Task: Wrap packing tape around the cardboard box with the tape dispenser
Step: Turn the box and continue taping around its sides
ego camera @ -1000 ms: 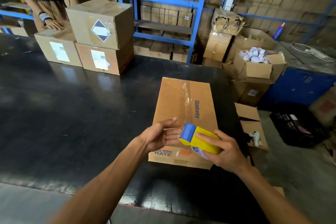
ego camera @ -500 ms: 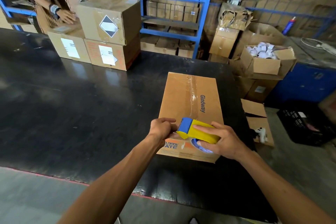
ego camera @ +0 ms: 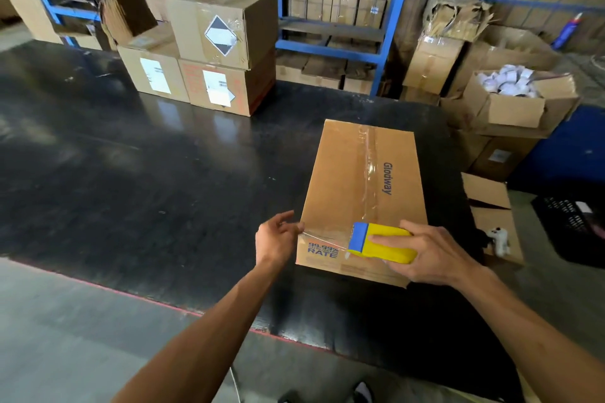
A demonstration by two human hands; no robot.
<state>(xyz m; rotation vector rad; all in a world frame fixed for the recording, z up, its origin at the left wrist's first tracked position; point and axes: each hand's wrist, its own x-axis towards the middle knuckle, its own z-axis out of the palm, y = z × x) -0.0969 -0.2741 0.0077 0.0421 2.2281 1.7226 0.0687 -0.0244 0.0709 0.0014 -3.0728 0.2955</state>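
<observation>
Right hand [ego camera: 432, 255] clamps the tape dispenser [ego camera: 381, 243], hiding its roll; left hand [ego camera: 276, 240] pinches faint tape [ego camera: 322, 235].

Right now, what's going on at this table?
A person is taping a cardboard box on a black table. The right hand holds a yellow and blue tape dispenser on the box's near end. The left hand pinches the free end of clear tape, stretched across the box top from the dispenser to its left edge. One strip already runs lengthwise along the top. Another person works by stacked boxes at the far side.
</observation>
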